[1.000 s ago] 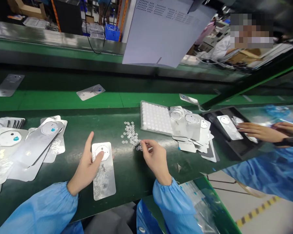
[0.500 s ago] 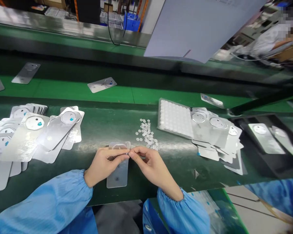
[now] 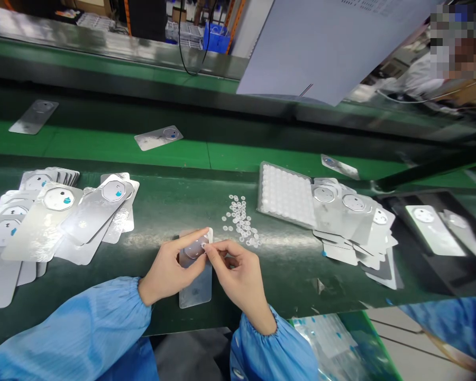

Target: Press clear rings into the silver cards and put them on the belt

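In the head view a silver rectangular plate [image 3: 196, 292] lies on the green bench in front of me, a round recessed area at its far end. My left hand [image 3: 174, 264] rests over its left side, forefinger and thumb spread apart around the round area. With thumb and forefinger pinched together, my right hand [image 3: 238, 270] holds a small clear disc [image 3: 203, 245] at that area; the fingertips partly hide it. Just beyond, several loose clear discs [image 3: 240, 214] are scattered on the bench.
Stacked silver plates [image 3: 91, 211] lie at left, more plates [image 3: 347, 211] at right beside a clear tray [image 3: 287, 193] of white round pieces. Single plates [image 3: 158, 137] lie on the green belt [image 3: 115, 145] behind. A paper sheet [image 3: 301, 47] hangs above. Another person's blue sleeve [image 3: 456, 323] shows at right.
My left thumb and forefinger have parted, uncovering the plate's round area. My right hand has shifted slightly left and down to it, still pinched. Plates on the belt have moved left.
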`<state>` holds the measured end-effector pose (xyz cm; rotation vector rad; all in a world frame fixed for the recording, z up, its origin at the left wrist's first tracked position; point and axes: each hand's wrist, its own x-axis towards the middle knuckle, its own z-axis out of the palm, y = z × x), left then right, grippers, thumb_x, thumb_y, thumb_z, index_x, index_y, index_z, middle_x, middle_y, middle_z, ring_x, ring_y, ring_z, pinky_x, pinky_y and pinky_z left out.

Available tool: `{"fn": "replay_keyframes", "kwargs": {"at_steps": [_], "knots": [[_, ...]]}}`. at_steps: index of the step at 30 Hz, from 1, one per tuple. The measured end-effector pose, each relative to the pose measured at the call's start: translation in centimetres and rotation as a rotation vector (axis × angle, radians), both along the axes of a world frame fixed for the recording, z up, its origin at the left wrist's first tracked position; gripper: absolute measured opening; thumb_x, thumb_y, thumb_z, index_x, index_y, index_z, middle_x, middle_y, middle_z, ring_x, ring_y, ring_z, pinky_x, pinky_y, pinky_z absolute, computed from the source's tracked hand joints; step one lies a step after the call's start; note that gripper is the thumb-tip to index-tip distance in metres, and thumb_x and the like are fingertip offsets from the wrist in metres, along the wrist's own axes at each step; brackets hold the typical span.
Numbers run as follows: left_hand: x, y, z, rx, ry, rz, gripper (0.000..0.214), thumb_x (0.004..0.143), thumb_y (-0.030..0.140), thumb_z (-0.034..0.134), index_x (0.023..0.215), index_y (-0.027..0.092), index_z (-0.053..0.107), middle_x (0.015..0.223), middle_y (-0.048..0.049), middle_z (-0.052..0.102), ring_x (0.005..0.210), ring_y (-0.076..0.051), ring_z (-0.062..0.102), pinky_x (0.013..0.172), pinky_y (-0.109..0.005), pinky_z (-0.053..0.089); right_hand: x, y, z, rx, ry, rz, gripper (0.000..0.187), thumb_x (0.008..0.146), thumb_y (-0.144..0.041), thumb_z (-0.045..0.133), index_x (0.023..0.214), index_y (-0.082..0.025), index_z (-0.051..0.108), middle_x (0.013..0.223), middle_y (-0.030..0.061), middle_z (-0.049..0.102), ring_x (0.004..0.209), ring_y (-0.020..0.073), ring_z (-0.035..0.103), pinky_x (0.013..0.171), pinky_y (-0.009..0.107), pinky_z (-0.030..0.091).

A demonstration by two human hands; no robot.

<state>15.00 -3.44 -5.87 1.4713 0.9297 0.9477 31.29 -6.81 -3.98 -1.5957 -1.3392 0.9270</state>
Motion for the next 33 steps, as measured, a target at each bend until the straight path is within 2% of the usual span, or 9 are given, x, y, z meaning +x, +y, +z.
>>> {"fn": "replay_keyframes", "kwargs": {"at_steps": [2, 8, 11, 16, 19, 22, 27, 30, 33], "knots": [[-0.2, 0.0, -0.1, 0.030, 0.004, -0.017, 0.049, 0.093, 0.021, 0.065, 0.142, 0.021, 0.064, 0.129, -0.0076, 0.074, 0.114, -0.025, 0.072, 0.099, -0.034, 0.059, 0.0, 0.0, 0.0, -0.012, -0.011, 0.003, 0.030, 0.094, -0.044, 0.067, 0.085, -0.017, 0.077, 0.075, 0.0047, 0.073, 0.059, 0.0142, 0.057, 0.052, 0.026, 0.042], [-0.5, 0.0, -0.3, -0.011, -0.026, -0.041, 0.046, 0.097, 0.025, 0.061, 0.143, 0.021, 0.064, 0.099, -0.0066, 0.078, 0.074, -0.017, 0.070, 0.068, -0.026, 0.059, -0.1, 0.1, 0.2, -0.031, -0.022, -0.022, 0.030, 0.092, -0.045, 0.068, 0.082, -0.018, 0.077, 0.071, 0.0040, 0.071, 0.056, 0.0132, 0.053, 0.050, 0.026, 0.040], [-0.6, -0.1, 0.1, -0.038, -0.039, -0.032, 0.045, 0.099, 0.028, 0.059, 0.143, 0.022, 0.064, 0.088, -0.0039, 0.076, 0.071, -0.016, 0.068, 0.065, -0.024, 0.056, 0.2, 0.4, 0.4, -0.055, -0.007, -0.027, 0.033, 0.088, -0.046, 0.072, 0.074, -0.017, 0.074, 0.063, 0.0020, 0.066, 0.052, 0.0119, 0.048, 0.049, 0.025, 0.038], [-0.3, -0.1, 0.6, -0.080, -0.110, 0.019, 0.045, 0.095, 0.033, 0.067, 0.138, 0.020, 0.068, 0.104, -0.0067, 0.077, 0.084, -0.019, 0.069, 0.072, -0.026, 0.058, 0.7, 1.2, 0.7, -0.068, 0.151, -0.005, 0.038, 0.079, -0.048, 0.082, 0.066, -0.019, 0.061, 0.060, -0.0018, 0.058, 0.055, 0.0111, 0.048, 0.052, 0.024, 0.040], [0.2, 0.4, 0.3, -0.181, -0.191, 0.073, 0.053, 0.089, 0.035, 0.075, 0.139, 0.019, 0.066, 0.105, -0.0074, 0.077, 0.084, -0.019, 0.070, 0.073, -0.026, 0.057, 0.7, 1.6, 0.4, -0.127, 0.368, 0.046, 0.044, 0.076, -0.055, 0.084, 0.072, -0.020, 0.056, 0.060, -0.0052, 0.053, 0.051, 0.0092, 0.046, 0.047, 0.021, 0.037], [0.2, 0.8, 0.0, -0.339, -0.268, 0.084, 0.056, 0.085, 0.037, 0.080, 0.136, 0.018, 0.065, 0.089, -0.0048, 0.075, 0.070, -0.016, 0.066, 0.064, -0.024, 0.055, 0.8, 1.7, -0.4, -0.224, 0.550, 0.085, 0.050, 0.081, -0.067, 0.074, 0.081, -0.022, 0.054, 0.061, -0.0062, 0.051, 0.046, 0.0082, 0.044, 0.040, 0.019, 0.031], [-0.1, 1.1, -0.1, -0.481, -0.380, 0.167, 0.048, 0.077, 0.033, 0.084, 0.117, 0.020, 0.060, 0.079, -0.0009, 0.071, 0.066, -0.016, 0.069, 0.060, -0.024, 0.053, 1.6, 0.2, -2.4, -0.182, 0.566, 0.092, 0.049, 0.088, -0.068, 0.067, 0.096, -0.020, 0.062, 0.064, -0.0030, 0.057, 0.044, 0.0089, 0.045, 0.037, 0.019, 0.031], [1.1, 3.4, 0.7, -0.507, -0.457, 0.194, 0.049, 0.075, 0.028, 0.083, 0.113, 0.022, 0.052, 0.087, -0.0025, 0.073, 0.071, -0.021, 0.074, 0.065, -0.030, 0.058, 2.1, -1.2, -3.6, -0.099, 0.533, 0.009, 0.043, 0.095, -0.061, 0.063, 0.090, -0.019, 0.063, 0.060, -0.0032, 0.054, 0.043, 0.0091, 0.044, 0.038, 0.020, 0.033], [3.0, 9.6, 2.7, -0.359, -0.442, 0.202, 0.060, 0.078, 0.019, 0.077, 0.130, 0.023, 0.046, 0.095, -0.0045, 0.073, 0.077, -0.023, 0.075, 0.076, -0.038, 0.060, 2.1, -1.9, -4.2, -0.058, 0.459, 0.006, 0.042, 0.097, -0.058, 0.062, 0.085, -0.018, 0.064, 0.058, -0.0020, 0.053, 0.046, 0.0103, 0.048, 0.043, 0.021, 0.038]]}}
